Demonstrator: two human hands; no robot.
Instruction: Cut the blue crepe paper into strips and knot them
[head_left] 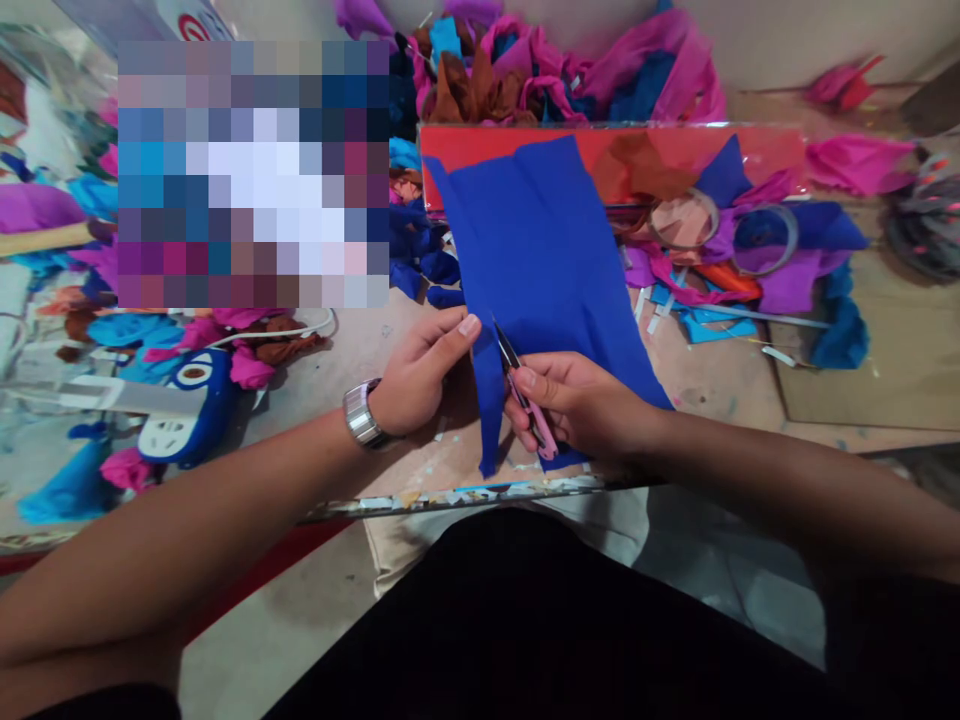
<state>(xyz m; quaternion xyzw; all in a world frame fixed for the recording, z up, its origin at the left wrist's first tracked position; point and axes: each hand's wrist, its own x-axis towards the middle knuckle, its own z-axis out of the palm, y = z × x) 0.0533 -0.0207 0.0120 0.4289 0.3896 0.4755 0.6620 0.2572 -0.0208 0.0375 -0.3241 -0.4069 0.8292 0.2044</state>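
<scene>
A large piece of dark blue material [547, 240] lies over the table in front of me, with a narrow strip at its left side partly cut from it. My left hand [424, 370], with a metal watch at the wrist, pinches the left edge of the blue piece between thumb and fingers. My right hand [570, 400] is closed around small scissors with pink handles [534, 418]. The dark blades point up and left and lie at the slit between strip and sheet.
Coloured scraps heap up at the back [487, 80] and left. A red packet [712, 150] lies behind the blue material, tape rolls [765, 240] to the right. A blue and white device [187, 410] rests at left. Cardboard [870, 385] covers the right side; a blurred block hides the upper left.
</scene>
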